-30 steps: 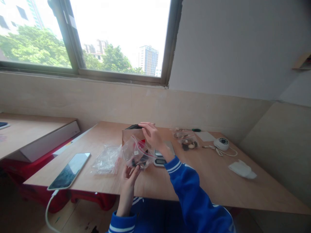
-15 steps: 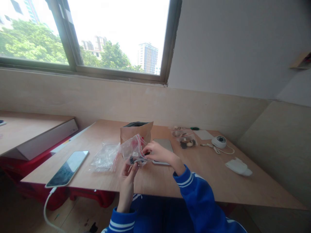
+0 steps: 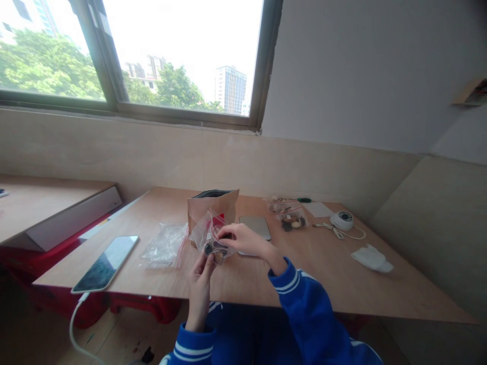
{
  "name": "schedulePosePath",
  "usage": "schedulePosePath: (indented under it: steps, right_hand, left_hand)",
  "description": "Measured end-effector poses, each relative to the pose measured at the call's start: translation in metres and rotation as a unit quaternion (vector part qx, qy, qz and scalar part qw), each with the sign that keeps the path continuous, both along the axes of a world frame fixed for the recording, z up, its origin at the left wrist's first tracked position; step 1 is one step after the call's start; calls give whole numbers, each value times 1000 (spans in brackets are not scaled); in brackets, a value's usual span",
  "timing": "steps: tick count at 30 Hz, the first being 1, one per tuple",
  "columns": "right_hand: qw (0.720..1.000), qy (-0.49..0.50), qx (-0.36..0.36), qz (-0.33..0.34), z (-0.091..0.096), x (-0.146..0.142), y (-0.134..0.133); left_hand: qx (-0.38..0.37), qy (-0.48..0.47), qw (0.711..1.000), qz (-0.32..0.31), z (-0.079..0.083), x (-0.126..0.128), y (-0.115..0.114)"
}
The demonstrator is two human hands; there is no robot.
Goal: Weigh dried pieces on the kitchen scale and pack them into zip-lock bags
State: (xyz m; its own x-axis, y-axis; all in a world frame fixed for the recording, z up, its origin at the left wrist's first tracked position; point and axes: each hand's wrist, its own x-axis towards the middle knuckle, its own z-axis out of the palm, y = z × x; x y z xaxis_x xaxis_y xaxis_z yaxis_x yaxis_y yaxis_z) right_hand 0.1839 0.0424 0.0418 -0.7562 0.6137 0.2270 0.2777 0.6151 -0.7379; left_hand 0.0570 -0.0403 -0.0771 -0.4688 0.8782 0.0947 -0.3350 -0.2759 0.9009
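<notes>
Fingers (image 3: 210,259) of left hand (image 3: 201,271) and right hand (image 3: 243,239) pinch the clear zip bag (image 3: 205,232); red-striped mouth tilted upward.

One head-worn camera looks forward and down from the seated person, close over the left hand (image 3: 203,267) and right hand (image 3: 240,239) at 6 o'clock. The tabletop (image 3: 323,276) stretches ahead, with the window (image 3: 182,50) at 11 o'clock.
</notes>
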Motion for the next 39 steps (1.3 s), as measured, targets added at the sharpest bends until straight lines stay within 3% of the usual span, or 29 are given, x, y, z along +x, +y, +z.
schedulePosePath:
  steps: [4,9,11,15,20,23,27,32,35,39]
  right_hand:
    - [998,12,-53,10,-7,-3,2]
    - [997,-20,-33,61,-13,-1,6]
    - [995,-26,-62,72,-15,-1,7]
    - [995,-13,-94,16,-14,0,6]
    - [999,7,-46,-26,-12,2,9]
    - [993,67,-7,-99,-8,5,15]
    - [971,166,46,-169,14,4,22]
    - [949,199,110,-220,44,-12,38]
    - [937,183,163,-248,51,-27,54]
    - [949,62,210,-228,48,-40,68]
  left_hand:
    - [-27,24,999,18,1,-4,-1]
    - [-38,49,997,37,4,-4,-4]
    - [-22,44,998,37,4,-3,-3]
    - [3,17,1000,26,3,-1,-3]
    - [-2,1,999,34,7,1,-3]
    - [-8,-36,998,46,8,1,-2]
    - [-9,-93,994,49,9,3,0]
    - [-9,-122,992,41,13,8,0]
    - [-12,-114,993,37,14,8,0]
    - [-8,-108,993,38,14,4,-1]
